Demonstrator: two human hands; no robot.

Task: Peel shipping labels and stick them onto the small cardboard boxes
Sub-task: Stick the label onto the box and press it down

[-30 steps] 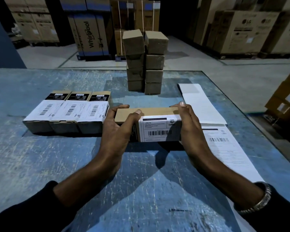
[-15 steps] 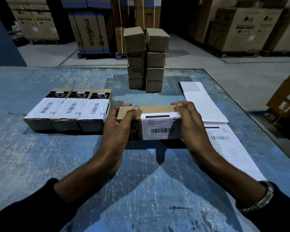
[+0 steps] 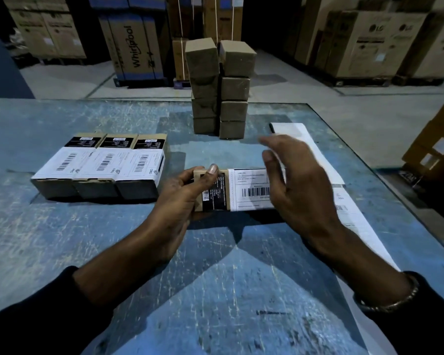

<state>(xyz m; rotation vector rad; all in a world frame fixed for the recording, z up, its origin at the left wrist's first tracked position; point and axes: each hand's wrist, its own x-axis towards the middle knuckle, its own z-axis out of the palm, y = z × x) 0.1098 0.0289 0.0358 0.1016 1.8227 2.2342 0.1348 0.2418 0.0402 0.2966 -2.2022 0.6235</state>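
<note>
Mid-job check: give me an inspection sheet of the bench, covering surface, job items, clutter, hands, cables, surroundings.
Surface: scratched blue table.
Job's things: small cardboard box with white shipping label in hand; three labelled boxes in a row on the left; two stacks of plain brown boxes at the back; white label strip on the right.
Clutter: nothing seen.
Hands: left hand grips the box's left end; right hand open above the label, blurred.
Cables: nothing seen.
Surroundings: large appliance cartons on a concrete floor.

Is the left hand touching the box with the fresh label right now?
Touching. The head view shows the left hand gripping the labelled box at its left end, thumb over the top.
</note>
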